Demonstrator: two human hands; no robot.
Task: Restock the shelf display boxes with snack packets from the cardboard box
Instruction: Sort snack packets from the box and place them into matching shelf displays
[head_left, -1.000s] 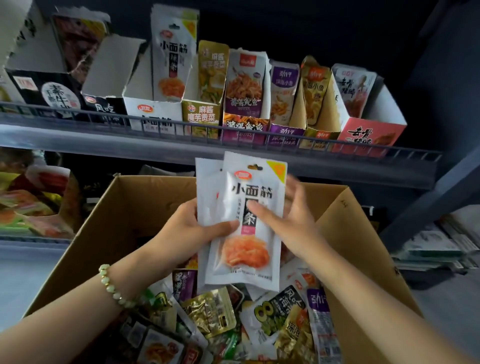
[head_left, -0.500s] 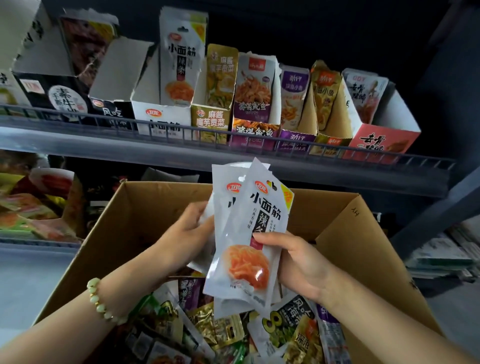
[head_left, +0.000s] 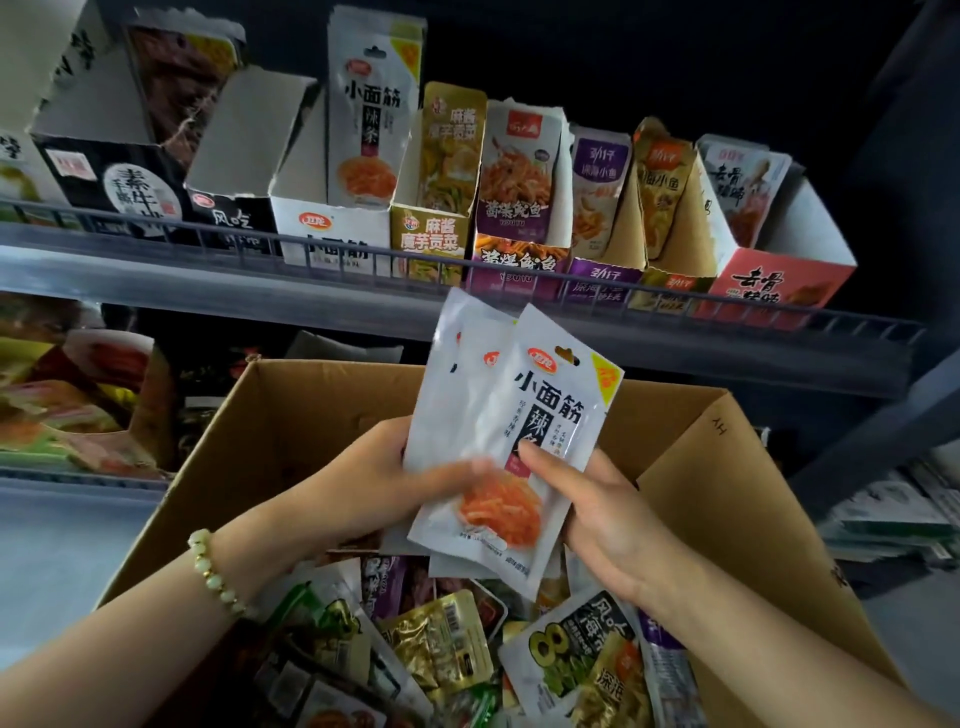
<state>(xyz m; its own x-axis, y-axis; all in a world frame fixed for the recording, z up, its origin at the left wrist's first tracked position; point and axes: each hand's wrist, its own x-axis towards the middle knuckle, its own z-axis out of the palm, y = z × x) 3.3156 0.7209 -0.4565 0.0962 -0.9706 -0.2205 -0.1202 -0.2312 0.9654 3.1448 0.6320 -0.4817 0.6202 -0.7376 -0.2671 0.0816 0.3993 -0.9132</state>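
Both hands grip a small fanned stack of white foil snack packets with black lettering and an orange food picture (head_left: 506, 441), held upright above the open brown cardboard box (head_left: 291, 431) in the near middle of the scene. The left hand (head_left: 363, 483) clasps the stack from its left edge, its thumb lying across the front, though that thumb is blurred. The right hand (head_left: 608, 514) holds the right edge, thumb pressed on the front and fingers curled behind. A pale green bead bracelet (head_left: 215, 571) circles the left wrist. Below the hands, the box holds a jumble of mixed gold, purple, green and white snack packets (head_left: 441, 639). On the far grey metal shelf (head_left: 156, 275), a row of opened display boxes stands behind a wire rail. Among them, a white display box (head_left: 332, 234) holds one matching white packet (head_left: 371, 104) upright.
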